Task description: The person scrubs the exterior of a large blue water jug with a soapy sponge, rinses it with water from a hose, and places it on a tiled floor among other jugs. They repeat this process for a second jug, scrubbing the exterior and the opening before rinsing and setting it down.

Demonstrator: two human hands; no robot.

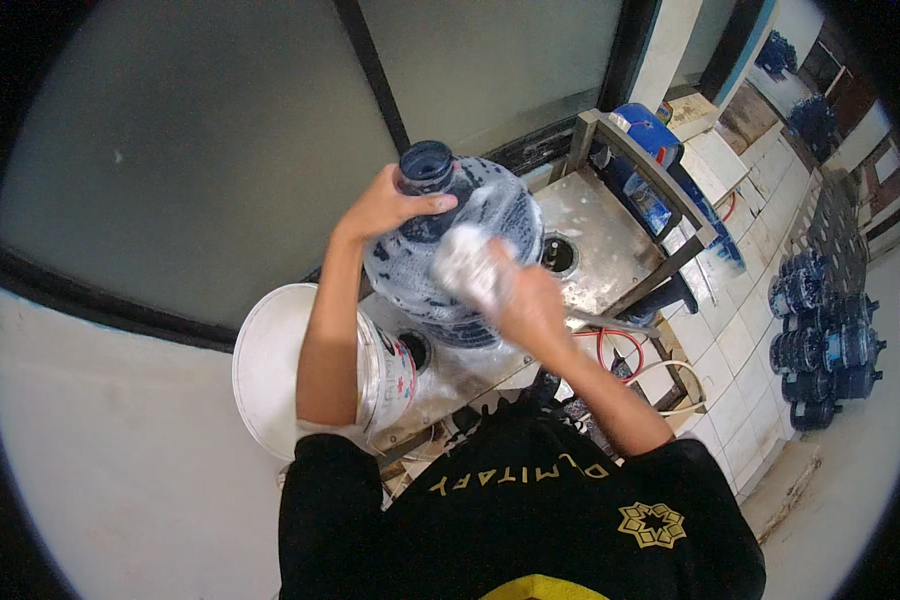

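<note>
A large blue water jug [495, 205], streaked with white suds, stands on a metal table [610, 235] in front of me. Its open neck points up toward me. My left hand [395, 205] is wrapped round the neck, thumb lying across the near side. Against the jug's shoulder, my right hand [530, 305] presses a foamy white scrubbing pad [465, 265]; foam and motion blur hide what the pad is made of. The fingers of that hand are closed on it.
A white bucket [275, 370] with printed sides stands left of the jug. Round holes [560, 255] pierce the tabletop, and a metal frame [645, 160] rises at its right. A red hose [610, 350] hangs below. Several blue jugs [820, 340] are stacked at the far right.
</note>
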